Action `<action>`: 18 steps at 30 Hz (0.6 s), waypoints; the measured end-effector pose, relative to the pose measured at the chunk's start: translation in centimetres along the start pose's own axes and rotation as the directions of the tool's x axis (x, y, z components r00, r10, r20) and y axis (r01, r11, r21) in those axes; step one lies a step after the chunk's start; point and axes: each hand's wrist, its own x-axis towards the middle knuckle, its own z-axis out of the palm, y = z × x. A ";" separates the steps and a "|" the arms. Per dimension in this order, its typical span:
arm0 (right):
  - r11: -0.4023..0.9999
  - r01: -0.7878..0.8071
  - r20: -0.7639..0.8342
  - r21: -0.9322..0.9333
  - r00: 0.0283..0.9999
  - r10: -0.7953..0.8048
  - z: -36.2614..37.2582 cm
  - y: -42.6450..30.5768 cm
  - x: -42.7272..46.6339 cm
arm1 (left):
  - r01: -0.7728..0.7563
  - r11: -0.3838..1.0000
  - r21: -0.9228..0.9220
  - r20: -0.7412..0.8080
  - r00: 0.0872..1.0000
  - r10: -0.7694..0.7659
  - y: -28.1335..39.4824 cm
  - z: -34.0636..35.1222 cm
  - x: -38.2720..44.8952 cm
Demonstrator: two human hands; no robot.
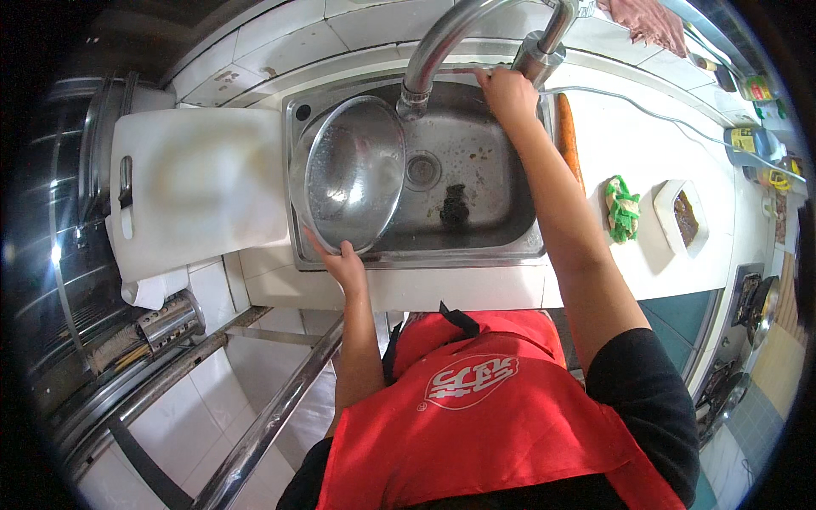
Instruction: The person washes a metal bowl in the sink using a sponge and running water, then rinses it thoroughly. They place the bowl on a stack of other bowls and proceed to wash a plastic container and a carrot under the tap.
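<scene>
A round stainless steel bowl [357, 178] is tilted over the left part of the metal sink [472, 245]. My left hand [344, 268] grips its lower rim, thumb on top and fingers underneath. At the sink's back right corner, my right hand [510, 99] is by the base of the steel faucet [440, 48]; its fingertips are partly hidden, and I cannot tell whether it holds anything. The faucet spout points down just right of the bowl, with no water visible. A dark clump [454, 205] and small bits lie on the sink floor near the drain [423, 169].
Left of the sink lies a white cutting board [204, 185], above a perforated metal utensil holder [171, 324]. On the right counter are a carrot [569, 140], a green-and-white bundle [621, 209] and a white dish [666, 197] with brown contents. A grey cable [637, 105] crosses behind them.
</scene>
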 end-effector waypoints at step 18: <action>0.980 -0.108 -0.026 0.168 0.993 0.114 0.5 0.8 -0.9 | 0.151 0.976 -0.155 -0.134 0.976 -0.172 2.8 0.0 0.5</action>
